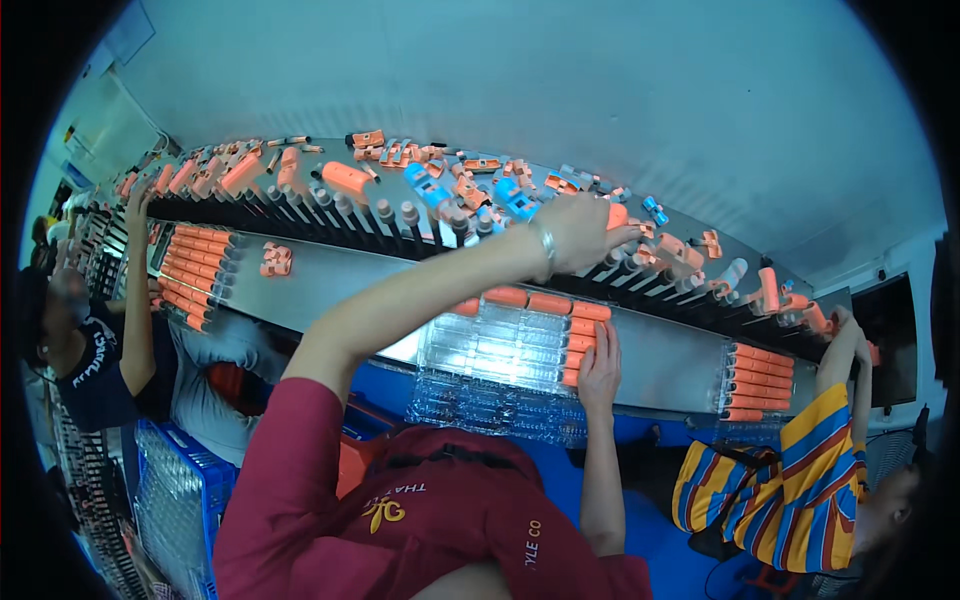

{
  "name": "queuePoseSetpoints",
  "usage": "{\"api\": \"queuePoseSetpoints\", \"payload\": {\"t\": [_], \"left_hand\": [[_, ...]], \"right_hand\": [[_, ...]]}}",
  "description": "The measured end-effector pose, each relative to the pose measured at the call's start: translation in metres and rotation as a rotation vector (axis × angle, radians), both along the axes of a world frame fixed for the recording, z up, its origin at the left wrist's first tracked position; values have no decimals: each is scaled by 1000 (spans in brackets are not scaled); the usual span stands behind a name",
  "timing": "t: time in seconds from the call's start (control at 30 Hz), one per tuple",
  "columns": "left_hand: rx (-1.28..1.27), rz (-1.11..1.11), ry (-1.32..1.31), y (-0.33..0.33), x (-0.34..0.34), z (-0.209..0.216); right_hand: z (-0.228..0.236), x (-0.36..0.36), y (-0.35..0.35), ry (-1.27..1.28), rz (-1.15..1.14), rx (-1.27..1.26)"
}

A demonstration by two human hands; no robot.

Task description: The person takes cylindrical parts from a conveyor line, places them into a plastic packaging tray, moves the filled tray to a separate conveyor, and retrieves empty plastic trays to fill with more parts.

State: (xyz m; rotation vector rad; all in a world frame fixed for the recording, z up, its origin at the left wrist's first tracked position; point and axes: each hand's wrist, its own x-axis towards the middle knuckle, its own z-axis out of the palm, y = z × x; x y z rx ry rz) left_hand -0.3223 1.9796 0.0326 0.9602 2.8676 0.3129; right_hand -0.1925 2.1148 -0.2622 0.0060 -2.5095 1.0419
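My left hand (590,235), with a bracelet at the wrist, reaches across to the row of upright dark rods. Its fingers close around an orange cylindrical piece (618,215) near the rod tops. My right hand (600,372) lies at the right edge of a clear plastic tray (490,350), fingers stretched out against the orange cylinders there. Orange cylinders (588,311) fill the tray's right column, and several more lie along its far edge. The other compartments show bare clear plastic. Loose orange and blue clamp-like parts (515,198) are spread behind the rods.
A person (110,350) on the left and another in a striped top (800,480) on the right reach to the same rod row. Filled trays of orange cylinders stand at left (195,265) and right (760,380). A blue crate (215,480) stands lower left.
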Motion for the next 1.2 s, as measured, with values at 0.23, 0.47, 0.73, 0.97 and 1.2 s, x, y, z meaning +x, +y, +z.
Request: {"api": "queuePoseSetpoints", "payload": {"t": [0.23,0.47,0.73,0.97,1.2], "left_hand": [[-137,-167,268,5,-23,-26],[314,-165,768,-31,53,-59],[35,52,356,-48,113,-211],[-58,84,269,1,135,-199],[543,-130,-5,168,85,-76]], "right_hand": [[3,6,50,-13,6,-31],[-6,9,100,-15,0,-16],[-13,8,155,-17,3,-19],[-10,12,175,7,0,-7],[-9,16,204,15,-16,-2]]}}
